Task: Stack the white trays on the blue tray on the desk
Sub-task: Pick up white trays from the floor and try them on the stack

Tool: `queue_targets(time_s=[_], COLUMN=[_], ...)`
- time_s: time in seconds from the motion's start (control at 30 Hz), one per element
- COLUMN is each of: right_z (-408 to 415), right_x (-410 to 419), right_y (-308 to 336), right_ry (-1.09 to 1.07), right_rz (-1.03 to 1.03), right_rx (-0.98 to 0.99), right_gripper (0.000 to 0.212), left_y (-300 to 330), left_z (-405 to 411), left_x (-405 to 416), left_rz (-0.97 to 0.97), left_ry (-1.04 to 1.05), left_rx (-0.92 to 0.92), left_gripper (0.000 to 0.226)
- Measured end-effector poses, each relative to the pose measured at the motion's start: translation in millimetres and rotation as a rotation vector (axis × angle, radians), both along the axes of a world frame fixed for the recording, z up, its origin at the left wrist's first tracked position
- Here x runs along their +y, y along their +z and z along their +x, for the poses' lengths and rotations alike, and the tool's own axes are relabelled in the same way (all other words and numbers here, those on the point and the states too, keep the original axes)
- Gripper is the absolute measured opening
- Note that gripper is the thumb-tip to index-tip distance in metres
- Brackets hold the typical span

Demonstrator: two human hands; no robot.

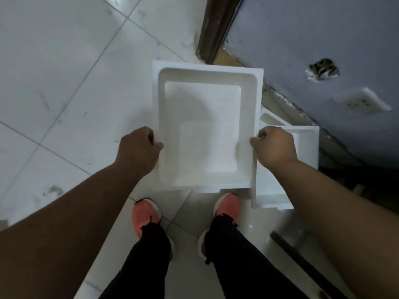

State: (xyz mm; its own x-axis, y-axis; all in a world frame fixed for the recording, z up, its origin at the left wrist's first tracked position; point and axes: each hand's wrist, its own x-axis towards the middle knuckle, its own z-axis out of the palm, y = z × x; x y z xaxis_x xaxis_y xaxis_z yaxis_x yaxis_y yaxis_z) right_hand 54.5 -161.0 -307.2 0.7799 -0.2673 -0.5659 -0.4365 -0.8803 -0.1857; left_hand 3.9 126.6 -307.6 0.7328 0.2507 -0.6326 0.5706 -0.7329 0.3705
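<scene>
I hold a white foam tray (205, 100) level in front of me, above the tiled floor, its hollow side up. My left hand (138, 147) grips its left rim and my right hand (275, 145) grips its right rim. More white trays (306, 143) lie on the floor by the wall at the right, partly hidden by the held tray and my right arm. No blue tray or desk is in view.
A grey wall (323, 35) runs along the right, with a socket (364, 102) and a hole in it. A dark door frame (216, 24) stands at the top. My feet in orange shoes (146, 214) stand on white floor tiles (64, 83).
</scene>
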Motion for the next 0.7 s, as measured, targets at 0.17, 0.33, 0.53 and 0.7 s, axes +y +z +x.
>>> queue_targets(time_s=[0.17, 0.33, 0.53, 0.7], right_z=[-8, -28, -78, -129], right_x=[5, 19, 20, -2], right_y=[134, 278, 432, 525], right_ry=[-0.072, -0.105, -0.172, -0.254], right_rz=[-0.019, 0.008, 0.017, 0.011], right_rx=[-0.008, -0.074, -0.166, -0.277], right_gripper=[0.015, 0.016, 0.019, 0.028], left_y=[129, 263, 418, 507], left_z=[-7, -6, -24, -42], left_x=[11, 28, 23, 5], left_rz=[-0.043, -0.075, -0.082, -0.147], left_ry=[-0.022, -0.059, -0.099, -0.163], left_rx=[0.0, -0.02, -0.072, -0.157], left_gripper=[0.022, 0.02, 0.038, 0.036])
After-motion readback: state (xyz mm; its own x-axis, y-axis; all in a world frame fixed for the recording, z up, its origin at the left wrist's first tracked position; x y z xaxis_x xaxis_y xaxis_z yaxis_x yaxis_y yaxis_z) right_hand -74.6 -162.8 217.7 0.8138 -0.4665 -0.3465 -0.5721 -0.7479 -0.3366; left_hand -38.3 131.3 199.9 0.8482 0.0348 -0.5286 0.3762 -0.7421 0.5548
